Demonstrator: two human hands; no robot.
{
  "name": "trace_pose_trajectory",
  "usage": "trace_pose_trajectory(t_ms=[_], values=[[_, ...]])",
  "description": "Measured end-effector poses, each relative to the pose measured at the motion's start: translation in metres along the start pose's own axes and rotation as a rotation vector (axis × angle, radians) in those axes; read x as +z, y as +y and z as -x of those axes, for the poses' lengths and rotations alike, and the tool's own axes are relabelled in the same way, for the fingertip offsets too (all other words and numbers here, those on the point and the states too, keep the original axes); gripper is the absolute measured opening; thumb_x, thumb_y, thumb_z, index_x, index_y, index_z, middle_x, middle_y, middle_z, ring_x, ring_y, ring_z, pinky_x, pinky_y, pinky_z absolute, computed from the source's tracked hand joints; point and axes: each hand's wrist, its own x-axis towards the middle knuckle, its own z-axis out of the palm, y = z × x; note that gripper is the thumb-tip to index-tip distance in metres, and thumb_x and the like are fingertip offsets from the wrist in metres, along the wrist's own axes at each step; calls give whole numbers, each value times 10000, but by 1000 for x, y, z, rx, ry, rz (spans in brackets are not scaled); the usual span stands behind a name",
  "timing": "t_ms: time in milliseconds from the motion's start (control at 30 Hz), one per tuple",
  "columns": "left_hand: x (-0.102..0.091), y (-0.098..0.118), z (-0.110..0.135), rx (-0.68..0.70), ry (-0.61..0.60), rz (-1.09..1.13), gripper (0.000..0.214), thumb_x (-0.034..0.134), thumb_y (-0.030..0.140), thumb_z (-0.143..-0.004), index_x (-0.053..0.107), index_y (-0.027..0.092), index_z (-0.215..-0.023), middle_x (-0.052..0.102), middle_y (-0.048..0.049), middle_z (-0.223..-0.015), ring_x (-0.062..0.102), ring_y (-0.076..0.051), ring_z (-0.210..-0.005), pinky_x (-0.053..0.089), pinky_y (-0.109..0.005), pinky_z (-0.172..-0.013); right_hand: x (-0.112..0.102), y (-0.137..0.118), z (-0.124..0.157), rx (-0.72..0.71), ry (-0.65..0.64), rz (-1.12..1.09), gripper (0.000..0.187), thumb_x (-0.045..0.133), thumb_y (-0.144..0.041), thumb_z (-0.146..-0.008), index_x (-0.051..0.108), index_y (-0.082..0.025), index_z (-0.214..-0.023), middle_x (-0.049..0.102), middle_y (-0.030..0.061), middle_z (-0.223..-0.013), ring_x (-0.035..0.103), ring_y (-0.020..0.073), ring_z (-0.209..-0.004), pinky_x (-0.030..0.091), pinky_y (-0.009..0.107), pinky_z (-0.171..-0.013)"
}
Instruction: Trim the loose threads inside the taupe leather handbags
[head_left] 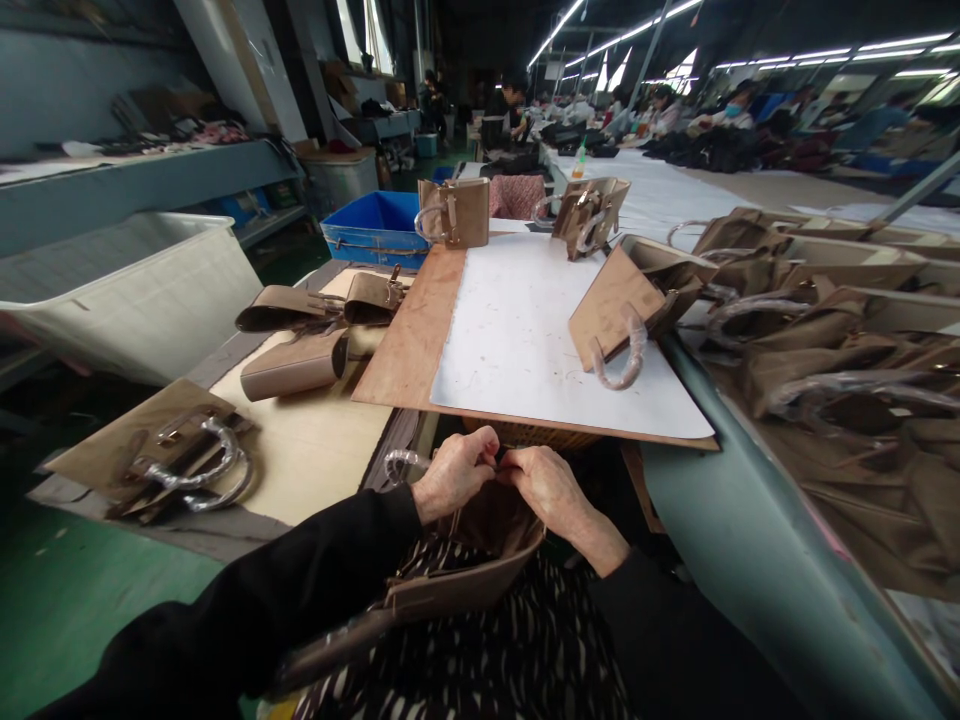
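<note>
A brown handbag (480, 585) rests on my lap with its mouth facing up. My left hand (456, 472) and my right hand (551, 495) meet above its far edge, fingers pinched close together. What lies between the fingertips is too small and covered to make out. One plastic-wrapped handle (405, 462) of the bag sticks up beside my left hand, and another handle hangs toward me at the lower left. Just beyond my hands is the front edge of a board with a white sheet (517, 340) on it.
Finished-looking brown bags stand on the board, among them a tilted bag (611, 305). More lie on the left table, such as a bag (296, 365). At right, brown bags (847, 350) are heaped. A blue crate (375, 225) and a white bin (142, 300) stand left. People work in the background.
</note>
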Motion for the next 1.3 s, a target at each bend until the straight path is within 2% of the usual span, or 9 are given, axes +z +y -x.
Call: trace_pose_trajectory(t_ms=[233, 400, 467, 533, 700, 800, 1000, 1133, 1300], values=[[-10, -1, 1, 78, -66, -2, 184, 448, 68, -697, 519, 176, -828, 587, 26, -712, 521, -98, -652, 399, -194, -613, 0, -5, -1, -22, 21, -5, 250, 445, -325, -827, 681, -258, -873, 697, 22, -847, 603, 156, -859, 359, 213, -698], [-38, -12, 4, 178, -89, -268, 318, 637, 212, -658, 573, 174, -966, 590, -42, -929, 509, -180, -895, 411, -262, -781, 1, 0, 1, -11, 24, 29, 199, 494, -316, -806, 670, -226, -776, 676, 13, -746, 593, 139, -758, 346, 206, -654], [-45, -19, 6, 137, -137, -379, 382, 691, 297, -620, 599, 171, -969, 596, -46, -892, 499, -205, -903, 409, -274, -768, 1, 1, 1, -9, 34, 39, 214, 482, -326, -817, 659, -225, -753, 668, 6, -724, 587, 131, -740, 341, 205, -647], [-46, -26, 8, 54, -159, -419, 339, 688, 325, -627, 630, 184, -930, 605, -32, -820, 510, -200, -861, 403, -258, -728, 1, 0, 1, 0, 46, 61, 225, 469, -338, -828, 651, -230, -754, 667, 2, -722, 588, 131, -747, 335, 209, -646], [-41, -28, 13, -72, -114, -323, 179, 614, 294, -699, 672, 207, -845, 602, -3, -724, 538, -155, -743, 368, -220, -638, 1, -9, -2, 5, -3, 160, 203, 496, -375, -810, 645, -242, -775, 682, 12, -769, 603, 164, -805, 322, 235, -636], [-39, -23, 13, -50, -129, -221, 162, 590, 260, -707, 669, 186, -828, 603, 9, -702, 540, -136, -713, 360, -206, -616, 4, -14, -6, -3, -24, 178, 202, 510, -395, -798, 642, -243, -789, 687, 18, -794, 609, 175, -818, 317, 239, -625], [-37, -20, 16, -6, -62, -99, 120, 589, 240, -702, 661, 154, -744, 575, 1, -751, 519, -113, -695, 359, -197, -614, 12, -20, -13, -52, -19, 141, 283, 420, -377, -848, 645, -232, -756, 684, 23, -756, 611, 155, -792, 333, 226, -633], [-33, -21, 17, -35, -48, -31, 112, 580, 218, -700, 665, 145, -711, 551, 8, -696, 501, -103, -654, 346, -198, -586, 15, -18, -14, -82, -8, 162, 332, 386, -371, -863, 646, -223, -719, 684, 32, -734, 616, 153, -770, 342, 220, -647], [-30, -19, 16, -94, -48, 39, 98, 584, 192, -673, 661, 132, -661, 548, 9, -671, 488, -101, -636, 344, -200, -574, 18, -18, -14, -66, 1, 162, 285, 437, -365, -835, 648, -220, -708, 685, 40, -730, 618, 171, -774, 336, 230, -631]])
